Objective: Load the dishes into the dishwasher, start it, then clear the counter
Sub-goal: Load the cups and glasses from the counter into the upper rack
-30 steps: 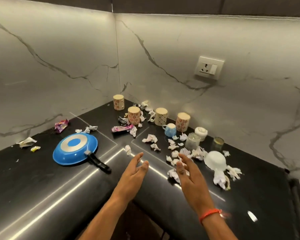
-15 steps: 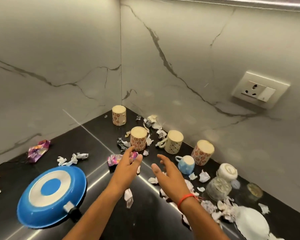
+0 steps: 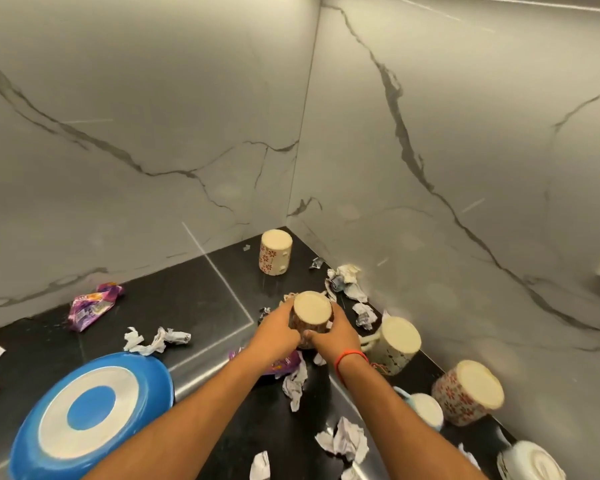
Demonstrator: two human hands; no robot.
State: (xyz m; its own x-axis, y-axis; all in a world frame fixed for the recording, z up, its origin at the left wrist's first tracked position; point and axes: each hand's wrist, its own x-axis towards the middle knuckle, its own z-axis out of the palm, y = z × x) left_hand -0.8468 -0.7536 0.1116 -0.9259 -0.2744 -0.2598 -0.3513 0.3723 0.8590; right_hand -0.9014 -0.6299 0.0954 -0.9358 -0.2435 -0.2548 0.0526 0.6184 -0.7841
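Nearest, at the lower left, an upturned blue pan (image 3: 87, 414) lies on the black surface (image 3: 194, 306), its silver base ring and blue centre facing up. Crumpled paper scraps (image 3: 343, 441) are scattered beside the forearms, and an upturned white bowl (image 3: 530, 462) sits at the lower right edge. Past it stand an inverted small blue cup (image 3: 426, 410) and an inverted red-flowered mug (image 3: 468, 393), then a cream dotted mug (image 3: 395, 344) with its handle turned left. A purple wrapper (image 3: 281, 365) lies partly under the left wrist; its print is too blurred to read.

In the middle, both hands close on one upside-down patterned mug (image 3: 310, 315): the left hand (image 3: 276, 332) curls round its left side, the right hand (image 3: 333, 336), with a red thread at the wrist, wraps the right side. Whether the mug touches the surface cannot be told.

Farther left lies another purple wrapper (image 3: 92, 306), lettering illegible. In the corner stands a fourth inverted flowered mug (image 3: 275, 251), against the marble walls (image 3: 465, 133).
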